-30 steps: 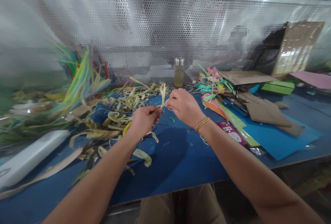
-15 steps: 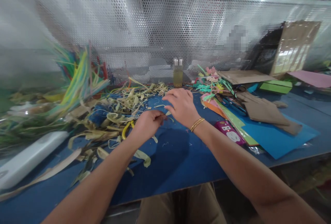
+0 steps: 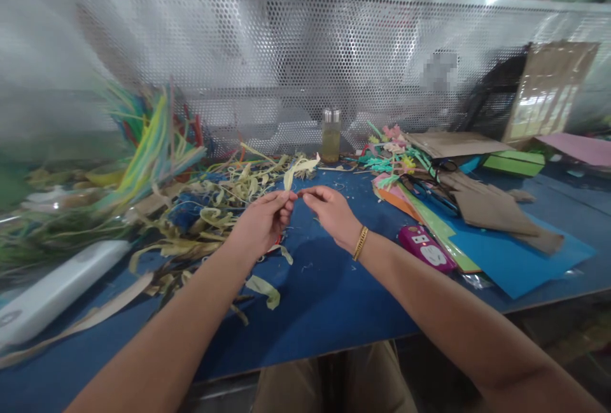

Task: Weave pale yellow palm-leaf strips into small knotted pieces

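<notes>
My left hand (image 3: 265,219) is closed in a pinch above the middle of the table, holding a pale dried leaf strip (image 3: 294,173) that sticks up from its fingers and bends to the right. My right hand (image 3: 331,210), with a gold bracelet (image 3: 361,242) at the wrist, is pinched too. Its fingertips meet those of the left hand, and what lies between them is too small to make out. Left of my hands spreads a tangled heap of dried leaf strips (image 3: 214,219). One loose pale strip (image 3: 265,290) lies nearer to me on the table.
On the blue table (image 3: 324,298), a bottle of yellowish liquid (image 3: 331,136) stands before a perforated metal screen (image 3: 248,44). Coloured strips (image 3: 143,146) and a white bar-shaped object (image 3: 62,292) are at left. A purple device (image 3: 426,247), blue sheet (image 3: 515,260) and cardboard (image 3: 491,206) lie right.
My right hand has come down from above, its spread fingers now pinched against the left fingertips. My left hand has turned and shifted slightly left, and the pale strip now stands up from it.
</notes>
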The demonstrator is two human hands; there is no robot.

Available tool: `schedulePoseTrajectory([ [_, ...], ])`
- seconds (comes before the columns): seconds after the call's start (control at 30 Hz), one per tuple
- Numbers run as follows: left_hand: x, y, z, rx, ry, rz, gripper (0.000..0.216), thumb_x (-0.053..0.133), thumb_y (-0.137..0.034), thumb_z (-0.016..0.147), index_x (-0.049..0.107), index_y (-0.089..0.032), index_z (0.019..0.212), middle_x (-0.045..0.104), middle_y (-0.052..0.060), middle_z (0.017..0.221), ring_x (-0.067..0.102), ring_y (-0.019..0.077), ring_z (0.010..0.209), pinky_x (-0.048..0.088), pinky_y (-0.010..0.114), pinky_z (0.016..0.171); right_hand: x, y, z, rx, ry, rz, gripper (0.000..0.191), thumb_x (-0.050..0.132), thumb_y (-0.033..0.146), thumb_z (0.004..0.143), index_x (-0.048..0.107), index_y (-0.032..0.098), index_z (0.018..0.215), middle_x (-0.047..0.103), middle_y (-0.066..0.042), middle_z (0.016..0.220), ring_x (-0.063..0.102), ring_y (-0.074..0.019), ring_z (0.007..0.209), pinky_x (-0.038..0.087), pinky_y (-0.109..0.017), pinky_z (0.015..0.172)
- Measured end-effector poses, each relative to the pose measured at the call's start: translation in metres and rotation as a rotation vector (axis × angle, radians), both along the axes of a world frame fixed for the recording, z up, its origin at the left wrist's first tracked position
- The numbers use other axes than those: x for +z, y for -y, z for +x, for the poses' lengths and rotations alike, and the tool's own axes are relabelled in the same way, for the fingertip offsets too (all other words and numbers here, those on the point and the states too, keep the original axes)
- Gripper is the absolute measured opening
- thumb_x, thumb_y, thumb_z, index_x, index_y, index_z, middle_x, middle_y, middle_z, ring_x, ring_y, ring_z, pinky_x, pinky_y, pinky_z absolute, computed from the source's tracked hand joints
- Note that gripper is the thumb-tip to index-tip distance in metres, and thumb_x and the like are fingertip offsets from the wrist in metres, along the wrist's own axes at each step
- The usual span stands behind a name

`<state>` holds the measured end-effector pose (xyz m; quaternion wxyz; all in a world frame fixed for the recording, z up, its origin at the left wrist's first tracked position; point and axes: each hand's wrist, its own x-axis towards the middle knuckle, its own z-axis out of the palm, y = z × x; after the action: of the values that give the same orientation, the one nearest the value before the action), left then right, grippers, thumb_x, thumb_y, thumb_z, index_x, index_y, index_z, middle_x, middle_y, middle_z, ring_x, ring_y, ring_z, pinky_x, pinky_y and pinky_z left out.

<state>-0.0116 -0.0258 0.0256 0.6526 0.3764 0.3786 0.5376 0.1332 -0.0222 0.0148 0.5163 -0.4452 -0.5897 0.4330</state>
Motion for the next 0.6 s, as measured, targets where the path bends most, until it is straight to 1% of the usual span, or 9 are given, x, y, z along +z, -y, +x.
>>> schedulePoseTrajectory([
  [0.07,0.0,0.002,0.001,-0.091,0.055,-0.032,0.004,0.069,-0.013,0.072,0.067,-0.01,0.075,0.052,-0.001,0.059,0.044,0.0015,0.047,0.037,0.009,0.043,0.0,-0.002,-0.001,0.122,-0.195,-0.193,0.012,0.055,0.025,0.082,0.066,0.018,0.081,0.061,0.001,0.07,0.052,-0.0102,0.064,0.038,-0.024,0.06],
  [0.13,-0.002,0.004,0.003,-0.185,0.083,-0.054,0.003,0.067,-0.013,0.074,0.067,-0.01,0.074,0.051,-0.001,0.058,0.044,0.0015,0.047,0.038,0.009,0.043,0.0,-0.004,0.0,0.282,-0.376,-0.306,0.012,0.056,0.026,0.082,0.065,0.018,0.08,0.058,0.003,0.065,0.054,-0.0101,0.063,0.041,-0.025,0.063],
  [0.2,-0.003,0.007,0.004,-0.255,0.086,-0.071,0.004,0.067,-0.013,0.076,0.067,-0.01,0.074,0.051,-0.001,0.057,0.045,0.0019,0.046,0.039,0.009,0.042,0.0,-0.007,0.002,0.408,-0.519,-0.349,0.008,0.058,0.024,0.079,0.064,0.019,0.081,0.055,0.005,0.06,0.054,-0.0098,0.059,0.043,-0.026,0.065],
  [0.23,-0.003,0.008,0.004,-0.278,0.085,-0.075,0.005,0.067,-0.014,0.076,0.067,-0.01,0.074,0.051,-0.001,0.057,0.045,0.002,0.046,0.039,0.009,0.042,-0.001,-0.008,0.002,0.445,-0.566,-0.357,0.007,0.06,0.024,0.078,0.063,0.019,0.081,0.054,0.006,0.058,0.054,-0.0097,0.057,0.044,-0.027,0.065],
  [0.3,-0.003,0.009,0.005,-0.303,0.092,-0.072,0.005,0.068,-0.014,0.077,0.067,-0.009,0.074,0.051,-0.001,0.058,0.045,0.002,0.046,0.04,0.009,0.042,-0.002,-0.009,0.003,0.468,-0.607,-0.358,0.006,0.063,0.024,0.075,0.06,0.018,0.076,0.054,0.006,0.056,0.053,-0.01,0.055,0.045,-0.028,0.065],
  [0.4,-0.002,0.009,0.005,-0.279,0.136,-0.053,0.003,0.068,-0.013,0.077,0.067,-0.01,0.076,0.052,-0.001,0.059,0.045,0.0018,0.047,0.042,0.009,0.044,-0.005,-0.009,0.001,0.397,-0.615,-0.343,0.015,0.068,0.027,0.071,0.056,0.018,0.069,0.057,0.004,0.06,0.055,-0.0103,0.059,0.045,-0.027,0.065],
  [0.47,-0.003,0.007,0.005,-0.21,0.159,-0.055,0.002,0.067,-0.013,0.077,0.067,-0.011,0.077,0.053,-0.001,0.061,0.047,0.0019,0.049,0.043,0.009,0.046,-0.007,-0.008,-0.002,0.265,-0.586,-0.313,0.018,0.071,0.03,0.069,0.058,0.019,0.072,0.058,0.004,0.065,0.054,-0.0099,0.062,0.044,-0.025,0.063],
  [0.53,-0.005,0.004,0.005,-0.106,0.123,-0.041,0.004,0.067,-0.016,0.078,0.068,-0.012,0.078,0.055,-0.001,0.063,0.049,0.002,0.05,0.043,0.009,0.047,-0.009,-0.008,-0.004,0.094,-0.459,-0.233,0.02,0.072,0.034,0.069,0.061,0.019,0.073,0.058,0.004,0.065,0.052,-0.0095,0.06,0.04,-0.024,0.058],
  [0.6,-0.007,0.002,0.006,0.004,-0.012,0.024,0.009,0.067,-0.021,0.077,0.068,-0.012,0.078,0.056,-0.001,0.062,0.049,0.0028,0.049,0.043,0.011,0.047,-0.01,-0.007,-0.003,-0.041,-0.229,-0.085,0.022,0.069,0.038,0.072,0.062,0.018,0.07,0.056,0.003,0.062,0.049,-0.0099,0.057,0.037,-0.025,0.055],
])
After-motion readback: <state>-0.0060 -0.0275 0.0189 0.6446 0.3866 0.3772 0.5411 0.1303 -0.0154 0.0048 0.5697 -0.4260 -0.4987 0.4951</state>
